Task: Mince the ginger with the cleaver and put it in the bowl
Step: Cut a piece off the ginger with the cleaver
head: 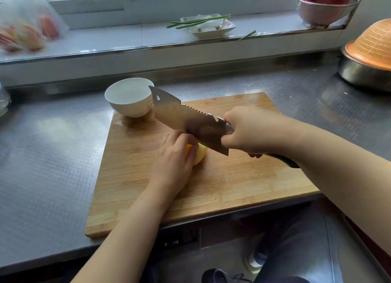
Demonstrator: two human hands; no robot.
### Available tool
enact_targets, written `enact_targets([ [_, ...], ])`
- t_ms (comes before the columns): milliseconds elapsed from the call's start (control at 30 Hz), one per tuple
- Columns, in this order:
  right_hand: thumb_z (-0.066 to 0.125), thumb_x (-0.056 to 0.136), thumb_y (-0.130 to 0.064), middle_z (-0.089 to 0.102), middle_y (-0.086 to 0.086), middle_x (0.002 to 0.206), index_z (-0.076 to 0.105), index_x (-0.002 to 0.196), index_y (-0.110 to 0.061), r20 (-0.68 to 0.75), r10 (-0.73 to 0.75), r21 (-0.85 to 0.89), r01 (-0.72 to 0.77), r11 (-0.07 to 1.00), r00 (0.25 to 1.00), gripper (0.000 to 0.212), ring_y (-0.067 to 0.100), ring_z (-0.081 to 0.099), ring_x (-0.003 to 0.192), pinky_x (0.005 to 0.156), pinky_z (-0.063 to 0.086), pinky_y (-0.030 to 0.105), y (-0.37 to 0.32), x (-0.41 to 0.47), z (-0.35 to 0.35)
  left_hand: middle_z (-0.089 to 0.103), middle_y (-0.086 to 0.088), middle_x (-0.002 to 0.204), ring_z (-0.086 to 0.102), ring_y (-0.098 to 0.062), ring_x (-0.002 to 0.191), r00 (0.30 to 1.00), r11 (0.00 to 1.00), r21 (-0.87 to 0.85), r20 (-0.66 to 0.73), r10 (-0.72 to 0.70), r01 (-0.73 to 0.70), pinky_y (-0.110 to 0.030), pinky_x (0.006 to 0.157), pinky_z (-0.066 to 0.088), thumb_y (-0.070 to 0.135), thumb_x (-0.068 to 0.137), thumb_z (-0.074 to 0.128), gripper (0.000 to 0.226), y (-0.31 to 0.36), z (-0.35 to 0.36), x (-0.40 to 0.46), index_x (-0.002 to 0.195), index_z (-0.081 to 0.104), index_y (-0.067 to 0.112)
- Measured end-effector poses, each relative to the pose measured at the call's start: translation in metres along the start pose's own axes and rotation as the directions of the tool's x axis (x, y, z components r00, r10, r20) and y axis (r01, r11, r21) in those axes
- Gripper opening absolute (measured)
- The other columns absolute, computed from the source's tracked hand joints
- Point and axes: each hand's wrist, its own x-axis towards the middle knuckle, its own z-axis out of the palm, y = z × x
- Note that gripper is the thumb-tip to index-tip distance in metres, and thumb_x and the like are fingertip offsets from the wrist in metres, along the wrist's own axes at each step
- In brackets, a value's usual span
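Note:
A pale yellow piece of ginger (200, 155) lies on the wooden cutting board (243, 177), mostly covered by my left hand (172, 163), whose curled fingers hold it down. My right hand (251, 131) grips the dark handle of the cleaver (186, 116). The blade slants across the board, with its edge at the ginger next to my left fingertips and its tip pointing toward the bowl. An empty white bowl (127, 97) stands at the board's far left corner.
The board lies on a grey steel counter (48, 155). On the windowsill sit a white dish with green onions (208, 25) and a plastic bag of produce (25, 26). An orange colander in a steel basin (368, 58) stands at the right.

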Motion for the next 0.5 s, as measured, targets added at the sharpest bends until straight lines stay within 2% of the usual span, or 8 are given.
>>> enact_targets([
  [133, 0.056, 0.092, -0.015, 0.067, 0.009, 0.069, 0.056, 0.092, -0.015, 0.036, 0.01, -0.053, -0.008, 0.999, 0.999, 0.001, 0.018, 0.066, 0.051, 0.043, 0.054, 0.025, -0.004, 0.004, 0.001, 0.057, -0.002, 0.11, 0.051, -0.02, 0.102, 1.0, 1.0, 0.004, -0.023, 0.012, -0.012, -0.028, 0.08, 0.042, 0.021, 0.092, 0.059, 0.01, -0.001, 0.001, -0.001, 0.099, 0.063, 0.014],
  [367, 0.054, 0.09, -0.01, 0.067, 0.013, 0.071, 0.059, 0.095, -0.009, 0.066, 0.024, -0.045, -0.021, 0.999, 0.998, 0.007, 0.022, 0.066, 0.05, 0.044, 0.054, 0.026, -0.005, 0.014, 0.009, 0.059, -0.002, 0.104, 0.053, -0.021, 0.098, 0.998, 0.998, -0.068, -0.066, 0.011, -0.015, -0.031, 0.083, 0.043, 0.019, 0.088, 0.063, 0.008, -0.002, 0.002, -0.001, 0.093, 0.063, 0.012],
  [500, 0.054, 0.09, -0.009, 0.069, 0.016, 0.072, 0.063, 0.096, -0.005, 0.093, 0.036, -0.042, -0.032, 0.999, 0.995, 0.012, 0.029, 0.071, 0.06, 0.05, 0.06, 0.035, -0.005, 0.02, 0.018, 0.059, -0.001, 0.101, 0.054, -0.021, 0.096, 0.997, 0.996, -0.094, -0.076, -0.003, -0.004, -0.031, 0.082, 0.045, 0.018, 0.088, 0.063, 0.009, -0.003, 0.002, -0.001, 0.094, 0.064, 0.011],
])
